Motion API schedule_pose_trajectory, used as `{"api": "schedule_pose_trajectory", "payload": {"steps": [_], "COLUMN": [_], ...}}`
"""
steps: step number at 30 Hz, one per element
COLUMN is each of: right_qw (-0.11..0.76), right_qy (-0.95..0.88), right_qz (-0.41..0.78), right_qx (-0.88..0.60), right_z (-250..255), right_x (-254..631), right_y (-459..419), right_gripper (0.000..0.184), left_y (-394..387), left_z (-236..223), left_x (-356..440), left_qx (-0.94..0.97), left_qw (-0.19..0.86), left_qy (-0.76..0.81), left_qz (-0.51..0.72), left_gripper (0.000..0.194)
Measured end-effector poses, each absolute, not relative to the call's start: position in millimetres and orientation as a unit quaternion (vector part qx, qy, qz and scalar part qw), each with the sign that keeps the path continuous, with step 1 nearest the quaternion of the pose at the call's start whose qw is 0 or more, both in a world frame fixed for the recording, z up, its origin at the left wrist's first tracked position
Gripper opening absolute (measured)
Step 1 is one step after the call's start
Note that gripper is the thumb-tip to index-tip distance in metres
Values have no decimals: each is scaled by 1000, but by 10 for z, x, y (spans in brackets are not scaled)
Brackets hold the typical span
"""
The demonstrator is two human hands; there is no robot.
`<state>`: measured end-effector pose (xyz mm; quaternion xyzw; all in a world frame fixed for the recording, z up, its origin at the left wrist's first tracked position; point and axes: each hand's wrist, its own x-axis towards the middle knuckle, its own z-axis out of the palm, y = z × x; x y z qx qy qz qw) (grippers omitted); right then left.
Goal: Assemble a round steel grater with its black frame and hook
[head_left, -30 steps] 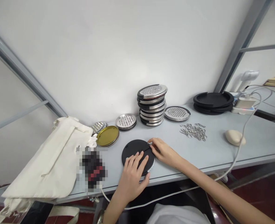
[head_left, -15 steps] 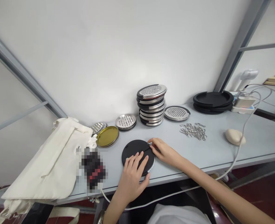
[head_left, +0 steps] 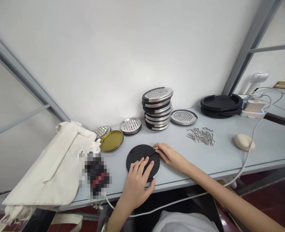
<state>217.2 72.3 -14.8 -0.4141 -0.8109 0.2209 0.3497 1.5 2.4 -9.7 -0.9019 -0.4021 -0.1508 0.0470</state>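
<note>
A round black disc with a steel rim (head_left: 137,154) lies flat on the grey table (head_left: 273,146), probably a grater seen from its back. My left hand (head_left: 137,182) rests on it, fingers spread, pressing it down. My right hand (head_left: 170,157) pinches a small metal hook (head_left: 154,149) at the disc's far right edge. A thin dark line runs across the disc from the hook to beneath my left fingers. The hook's lower part is hidden by my fingertips.
A tall stack of steel graters (head_left: 157,109) stands behind the disc. Beside it are a loose grater (head_left: 183,117), a gold-coloured lid (head_left: 111,140), a pile of metal hooks (head_left: 201,136), stacked black discs (head_left: 221,104), and a cloth bag (head_left: 48,167) at the left.
</note>
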Motion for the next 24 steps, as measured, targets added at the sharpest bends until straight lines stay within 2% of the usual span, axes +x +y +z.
{"api": "schedule_pose_trajectory", "payload": {"steps": [10,24], "right_qw": [350,346], "right_qy": [-823,-812], "right_qz": [211,222], "right_qx": [-395,-414], "right_z": [-108,-107], "right_x": [2176,2158], "right_y": [734,715], "right_gripper": [24,20], "left_y": [22,22], "left_z": [-92,-95], "left_x": [10,11], "left_qx": [-902,-903], "left_qw": [46,46], "left_qy": [-399,-399], "left_qz": [-155,-154], "left_gripper": [57,57]}}
